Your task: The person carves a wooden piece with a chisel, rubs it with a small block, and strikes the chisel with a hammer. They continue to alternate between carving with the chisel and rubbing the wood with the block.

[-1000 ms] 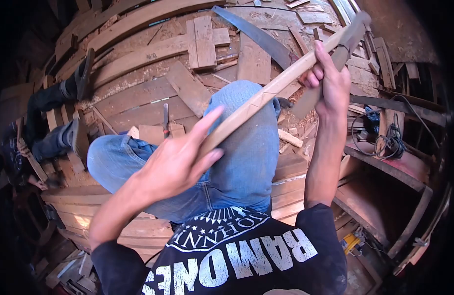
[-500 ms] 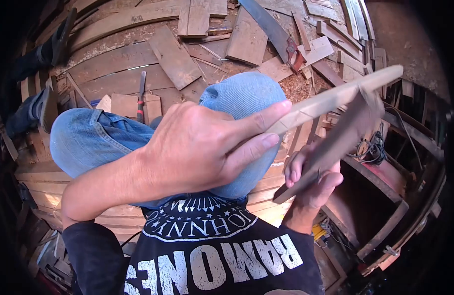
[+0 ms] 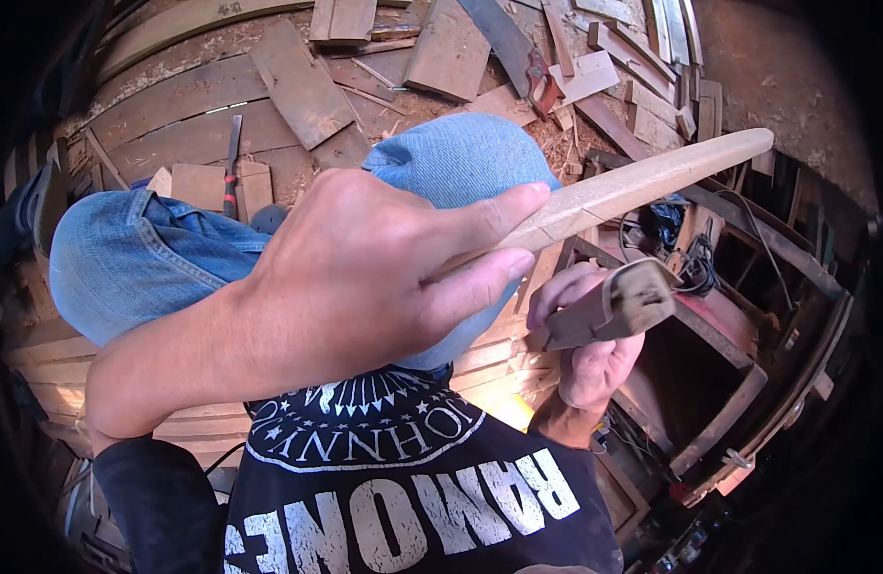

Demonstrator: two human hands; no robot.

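Item, nearest: our left hand (image 3: 346,277), its forefinger and thumb pinching one end of a pale wooden stick (image 3: 652,182); remaining fingers mostly out of sight. The end hold leaves the pencil-marked length bare, its far tip aimed up and right.

Item: our right hand (image 3: 590,368), below the stick, fingers curled around a darker wooden piece (image 3: 599,320). This sits apart from the stick, its worn end turned up towards us, seemingly so that neither piece blocks the other.

Item: one denim knee (image 3: 470,158), behind the stick, bent, apparently to make room for the work above the lap.

Item: red-handled tool (image 3: 231,191), on the floor left of the stick, handle towards us, likely for easy reach.

Item: coiled cable (image 3: 695,268), beyond the stick's underside, right.

Item, farthest: loose board (image 3: 302,86) and handsaw (image 3: 499,43), flat on the floor past the stick.
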